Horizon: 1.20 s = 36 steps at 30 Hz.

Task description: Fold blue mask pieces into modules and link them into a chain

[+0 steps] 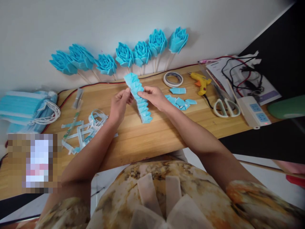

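Note:
A strip of overlapping blue petals (138,97), zigzag along its right edge, is held up over the table between both hands. My left hand (121,101) pinches its left edge near the middle. On the other side, my right hand (152,97) has thumb and fingers closed on the petals. Right of the hands lie loose blue petal pieces (181,102), with a single cut petal (178,91) just above them. Left of my left hand is a tangle of blue and white offcut strips (82,133).
Several blue flowers (124,54) on sticks lean along the wall. A tape roll (173,79), yellow glue gun (200,83), scissors (225,108) and power strip (254,113) lie at right. Face masks (21,106) are stacked at far left, above a blurred-out patch (35,163).

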Motion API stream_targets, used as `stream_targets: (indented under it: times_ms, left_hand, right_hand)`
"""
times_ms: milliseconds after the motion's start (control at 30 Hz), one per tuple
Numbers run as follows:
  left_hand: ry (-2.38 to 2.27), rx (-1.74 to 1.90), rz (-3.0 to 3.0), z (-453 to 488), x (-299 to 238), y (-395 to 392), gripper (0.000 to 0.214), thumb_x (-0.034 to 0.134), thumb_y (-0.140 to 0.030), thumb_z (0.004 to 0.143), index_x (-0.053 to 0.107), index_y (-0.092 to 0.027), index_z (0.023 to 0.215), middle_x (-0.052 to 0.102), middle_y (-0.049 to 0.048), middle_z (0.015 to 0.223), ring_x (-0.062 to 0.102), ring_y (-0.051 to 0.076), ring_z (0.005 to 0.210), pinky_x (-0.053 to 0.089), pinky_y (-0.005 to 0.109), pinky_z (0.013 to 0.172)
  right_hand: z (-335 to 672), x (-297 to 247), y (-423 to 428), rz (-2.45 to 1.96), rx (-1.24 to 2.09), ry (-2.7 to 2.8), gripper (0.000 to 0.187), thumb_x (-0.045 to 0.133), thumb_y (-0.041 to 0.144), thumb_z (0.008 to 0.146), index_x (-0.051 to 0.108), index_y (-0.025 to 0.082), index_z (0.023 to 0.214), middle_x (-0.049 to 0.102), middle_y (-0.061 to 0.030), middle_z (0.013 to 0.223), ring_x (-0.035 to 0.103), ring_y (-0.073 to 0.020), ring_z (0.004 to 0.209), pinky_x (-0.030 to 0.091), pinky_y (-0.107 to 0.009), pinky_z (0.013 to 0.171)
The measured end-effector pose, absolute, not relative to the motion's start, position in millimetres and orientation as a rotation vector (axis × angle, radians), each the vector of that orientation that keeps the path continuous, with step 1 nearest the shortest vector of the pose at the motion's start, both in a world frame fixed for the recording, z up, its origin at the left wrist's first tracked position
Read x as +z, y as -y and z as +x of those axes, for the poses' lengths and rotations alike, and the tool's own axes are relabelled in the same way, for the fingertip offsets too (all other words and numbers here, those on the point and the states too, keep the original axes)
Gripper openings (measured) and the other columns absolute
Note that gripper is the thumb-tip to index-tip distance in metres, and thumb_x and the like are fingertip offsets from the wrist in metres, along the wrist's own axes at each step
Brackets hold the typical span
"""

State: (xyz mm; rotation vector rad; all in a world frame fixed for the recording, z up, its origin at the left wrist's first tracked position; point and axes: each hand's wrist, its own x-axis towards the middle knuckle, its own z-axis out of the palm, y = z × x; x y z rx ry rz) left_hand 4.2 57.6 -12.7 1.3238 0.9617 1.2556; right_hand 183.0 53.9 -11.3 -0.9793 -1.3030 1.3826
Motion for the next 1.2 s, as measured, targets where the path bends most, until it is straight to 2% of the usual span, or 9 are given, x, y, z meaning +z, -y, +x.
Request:
stream_targets:
  times_ms: [100, 233, 400, 633, 733, 867, 1033, 1100, 1200]
  left_hand:
    - [-0.969, 1.219, 1.334, 4.8, -13.7, -57.4, 0.053, 0.069, -0.063, 0.096, 0.067, -0.018, 0.069, 0.064, 0.0014, 0.065, 0.057, 0.010, 0.059, 0.043, 0.023, 0.058]
    - [-0.992, 1.161, 1.325, 5.0, -15.5, -58.7, 0.036, 0.091, -0.042, 0.081, 0.067, -0.019, 0.067, 0.062, -0.0026, 0.060, 0.050, 0.008, 0.055, 0.040, 0.021, 0.056]
    - [-0.965, 1.175, 1.330, 4.9, -18.3, -59.5, 0.024, 0.084, -0.024, 0.084, 0.068, -0.019, 0.067, 0.063, -0.0025, 0.060, 0.051, 0.009, 0.056, 0.040, 0.021, 0.057]
    - [-0.948, 1.208, 1.297, 2.4, -17.3, -60.0, 0.022, 0.079, -0.018, 0.085, 0.067, -0.018, 0.067, 0.064, -0.0021, 0.061, 0.053, 0.009, 0.056, 0.041, 0.021, 0.058]
    - [-0.952, 1.225, 1.302, 0.0, -14.9, -60.8, 0.024, 0.077, -0.019, 0.087, 0.065, -0.019, 0.066, 0.063, -0.0024, 0.060, 0.053, 0.009, 0.056, 0.043, 0.021, 0.058]
    - [-0.953, 1.250, 1.305, -0.3, -14.1, -60.8, 0.025, 0.077, -0.022, 0.088, 0.065, -0.019, 0.066, 0.063, -0.0023, 0.061, 0.053, 0.009, 0.056, 0.044, 0.021, 0.059]
    - [-0.934, 1.229, 1.314, 2.0, -17.4, -60.7, 0.039, 0.075, -0.050, 0.094, 0.069, -0.019, 0.070, 0.065, 0.0005, 0.065, 0.055, 0.010, 0.058, 0.043, 0.022, 0.057]
    - [-0.938, 1.204, 1.344, 2.4, -18.3, -60.4, 0.044, 0.078, -0.058, 0.090, 0.070, -0.019, 0.070, 0.064, 0.0007, 0.065, 0.055, 0.010, 0.058, 0.042, 0.023, 0.057]
    - [-0.957, 1.182, 1.376, 2.6, -18.2, -59.7, 0.040, 0.088, -0.053, 0.079, 0.070, -0.019, 0.069, 0.062, -0.0017, 0.062, 0.052, 0.010, 0.058, 0.041, 0.023, 0.057]
  right_hand:
    - [183.7, -11.2, -54.1, -0.999, 1.327, 1.310, 0.046, 0.082, 0.060, 0.072, 0.063, 0.018, 0.077, 0.054, 0.0058, 0.067, 0.045, -0.0092, 0.065, 0.038, -0.026, 0.062]
    - [183.6, -9.8, -55.3, -1.001, 1.300, 1.320, 0.047, 0.083, 0.061, 0.071, 0.062, 0.019, 0.077, 0.056, 0.0048, 0.071, 0.046, -0.0101, 0.068, 0.038, -0.025, 0.062]
    - [183.5, -13.7, -58.1, -0.967, 1.284, 1.316, 0.050, 0.085, 0.062, 0.070, 0.064, 0.019, 0.086, 0.055, 0.0055, 0.069, 0.046, -0.0104, 0.066, 0.040, -0.025, 0.061]
    - [187.8, -14.6, -59.6, -0.918, 1.328, 1.252, 0.048, 0.080, 0.064, 0.078, 0.069, 0.019, 0.088, 0.065, 0.0022, 0.081, 0.055, -0.0117, 0.076, 0.048, -0.026, 0.073]
    - [190.0, -11.3, -58.8, -0.914, 1.360, 1.248, 0.053, 0.073, 0.072, 0.082, 0.070, 0.019, 0.088, 0.068, 0.0004, 0.085, 0.059, -0.0130, 0.082, 0.048, -0.026, 0.077]
    - [189.9, -9.2, -56.4, -0.909, 1.423, 1.327, 0.053, 0.075, 0.070, 0.082, 0.067, 0.018, 0.080, 0.063, 0.0011, 0.077, 0.055, -0.0118, 0.074, 0.045, -0.026, 0.070]
    - [188.1, -11.8, -55.9, -1.001, 1.367, 1.347, 0.041, 0.082, 0.055, 0.076, 0.064, 0.018, 0.080, 0.057, 0.0043, 0.069, 0.047, -0.0099, 0.064, 0.037, -0.024, 0.058]
    - [188.0, -12.2, -56.4, -0.992, 1.326, 1.336, 0.038, 0.080, 0.053, 0.076, 0.065, 0.018, 0.080, 0.057, 0.0042, 0.070, 0.047, -0.0098, 0.066, 0.038, -0.024, 0.060]
    - [188.3, -12.0, -56.4, -1.006, 1.327, 1.350, 0.038, 0.079, 0.053, 0.077, 0.063, 0.018, 0.079, 0.056, 0.0044, 0.069, 0.046, -0.0096, 0.065, 0.036, -0.024, 0.059]
